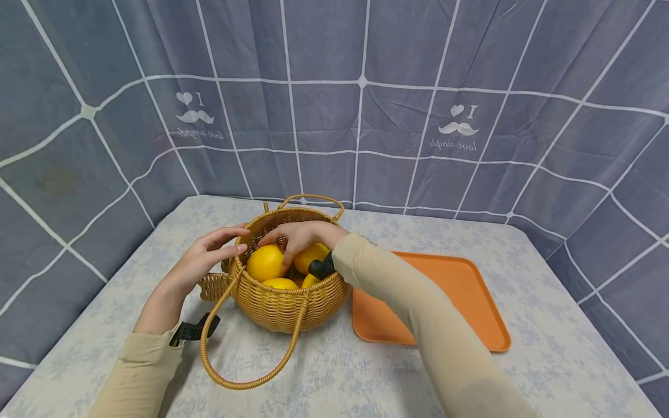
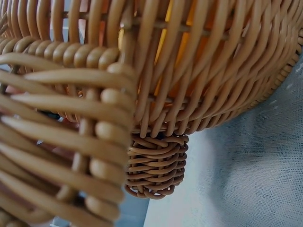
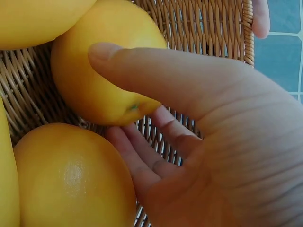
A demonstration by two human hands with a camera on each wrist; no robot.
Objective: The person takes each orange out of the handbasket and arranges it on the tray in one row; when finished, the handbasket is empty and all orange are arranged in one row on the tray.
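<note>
A round wicker basket (image 1: 282, 305) with several yellow-orange oranges inside stands on the table. My right hand (image 1: 300, 237) reaches down into it and grips one orange (image 1: 263, 264). In the right wrist view the thumb lies across that orange (image 3: 80, 71) and the fingers curl under it, beside another orange (image 3: 75, 175). My left hand (image 1: 195, 264) is at the basket's left rim, thumb and fingers extended against it. The left wrist view shows the wicker wall (image 2: 203, 61) close up, and most of the left hand is hidden there.
An orange tray (image 1: 460, 284) lies right of the basket, partly under my right forearm. One basket handle (image 1: 245, 384) hangs down towards me onto the table; the other handle (image 1: 313, 197) stands at the back. A grey-blue checked curtain (image 1: 334, 116) surrounds the table (image 1: 366, 383).
</note>
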